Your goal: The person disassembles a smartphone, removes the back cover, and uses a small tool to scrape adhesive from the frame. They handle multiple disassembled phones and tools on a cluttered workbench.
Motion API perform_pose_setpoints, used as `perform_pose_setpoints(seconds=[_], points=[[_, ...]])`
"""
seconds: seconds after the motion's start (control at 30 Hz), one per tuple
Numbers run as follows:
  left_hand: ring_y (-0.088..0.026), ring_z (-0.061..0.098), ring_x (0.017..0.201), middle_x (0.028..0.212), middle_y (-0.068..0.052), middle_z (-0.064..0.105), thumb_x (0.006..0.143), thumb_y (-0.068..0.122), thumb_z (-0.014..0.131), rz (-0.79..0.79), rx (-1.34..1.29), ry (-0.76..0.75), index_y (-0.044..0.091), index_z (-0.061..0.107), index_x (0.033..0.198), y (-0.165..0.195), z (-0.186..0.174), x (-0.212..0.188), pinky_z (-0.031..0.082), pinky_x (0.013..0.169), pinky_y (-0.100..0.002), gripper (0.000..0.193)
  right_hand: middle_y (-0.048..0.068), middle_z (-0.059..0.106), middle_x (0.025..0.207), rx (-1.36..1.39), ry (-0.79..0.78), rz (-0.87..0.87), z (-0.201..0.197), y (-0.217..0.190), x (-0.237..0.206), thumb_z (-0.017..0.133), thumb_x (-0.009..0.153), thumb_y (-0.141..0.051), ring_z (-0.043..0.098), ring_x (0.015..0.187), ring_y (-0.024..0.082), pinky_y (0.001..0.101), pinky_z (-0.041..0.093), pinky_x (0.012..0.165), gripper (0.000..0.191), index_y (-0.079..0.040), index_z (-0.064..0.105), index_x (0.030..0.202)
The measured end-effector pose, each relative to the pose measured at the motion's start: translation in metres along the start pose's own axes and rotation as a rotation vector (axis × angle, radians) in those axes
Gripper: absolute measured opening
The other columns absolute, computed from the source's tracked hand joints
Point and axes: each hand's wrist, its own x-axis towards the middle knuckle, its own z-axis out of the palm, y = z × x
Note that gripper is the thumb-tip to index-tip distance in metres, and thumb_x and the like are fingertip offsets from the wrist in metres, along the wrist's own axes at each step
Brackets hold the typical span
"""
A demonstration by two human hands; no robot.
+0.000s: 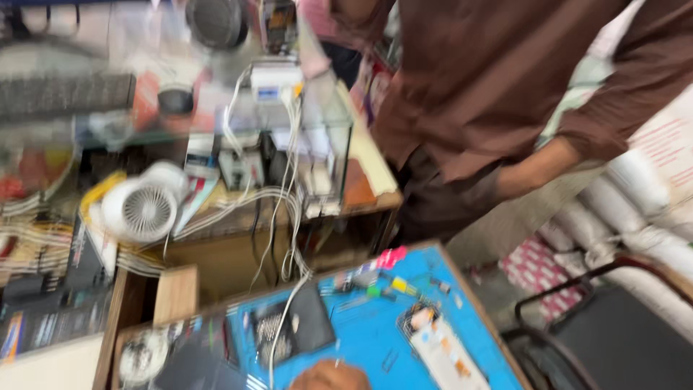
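Counter (404, 347) surface: bright blue, edged in tan wood. Small fan (144, 208): white, with a yellow band behind it. Cables (289, 209): white. Another person's shirt (491, 72): plain dark brown. Chair (621, 339): black seat, dark red frame. Stacked sacks (635, 195): white.

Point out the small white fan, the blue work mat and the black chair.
small white fan (146, 209), head view, on its round front grille.
blue work mat (361, 339), head view, on a bare blue patch near the middle.
black chair (621, 347), head view, on the dark seat.
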Motion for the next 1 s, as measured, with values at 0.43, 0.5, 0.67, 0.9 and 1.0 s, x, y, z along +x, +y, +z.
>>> perform_pose_setpoints(seconds=[0.43, 0.5, 0.67, 0.9, 1.0], points=[[-0.026, 0.065, 0.118, 0.128, -0.014, 0.069, 0.105, 0.039, 0.04, -0.178, -0.054, -0.215, 0.003, 0.06, 0.138, 0.018, 0.004, -0.04, 0.048, 0.109, -0.041, 0.053, 0.004, 0.067, 0.104, -0.123, -0.327, -0.004, 0.003, 0.014, 0.025, 0.076, 0.089, -0.003, 0.068, 0.09, 0.024, 0.0367, 0.055, 0.073, 0.023, -0.009, 0.076, 0.111], [-0.026, 0.065, 0.119, 0.128, -0.014, 0.069, 0.107, 0.038, 0.041, -0.17, -0.087, -0.235, 0.003, 0.06, 0.138, 0.022, 0.007, -0.037, 0.049, 0.108, -0.041, 0.051, 0.003, 0.068, 0.107, -0.076, -0.31, 0.036, 0.004, 0.014, 0.031, 0.075, 0.09, 0.0, 0.069, 0.093, 0.023, 0.0358, 0.056, 0.077, 0.022, -0.008, 0.075, 0.11], [-0.026, 0.067, 0.112, 0.123, -0.014, 0.07, 0.108, 0.04, 0.043, -0.183, -0.099, -0.251, 0.004, 0.063, 0.133, 0.024, -0.005, -0.028, 0.052, 0.102, -0.042, 0.048, 0.003, 0.067, 0.103, -0.112, -0.26, 0.098, 0.008, 0.014, 0.047, 0.079, 0.09, -0.003, 0.067, 0.088, 0.023, 0.0354, 0.053, 0.074, 0.015, -0.009, 0.073, 0.102], [-0.024, 0.067, 0.112, 0.121, -0.012, 0.07, 0.108, 0.035, 0.045, -0.226, -0.115, -0.198, 0.004, 0.064, 0.129, 0.028, -0.012, -0.026, 0.053, 0.103, -0.041, 0.043, 0.003, 0.063, 0.097, -0.097, -0.247, 0.076, 0.026, 0.017, 0.047, 0.083, 0.086, -0.006, 0.062, 0.089, 0.025, 0.0381, 0.048, 0.078, 0.018, -0.011, 0.072, 0.099], [-0.024, 0.067, 0.112, 0.12, -0.012, 0.07, 0.107, 0.035, 0.045, -0.247, -0.156, -0.21, 0.005, 0.065, 0.127, 0.029, -0.013, -0.025, 0.053, 0.103, -0.041, 0.041, 0.004, 0.062, 0.096, -0.083, -0.227, 0.076, 0.027, 0.02, 0.043, 0.083, 0.084, -0.005, 0.061, 0.088, 0.025, 0.0385, 0.048, 0.078, 0.018, -0.011, 0.071, 0.096]])
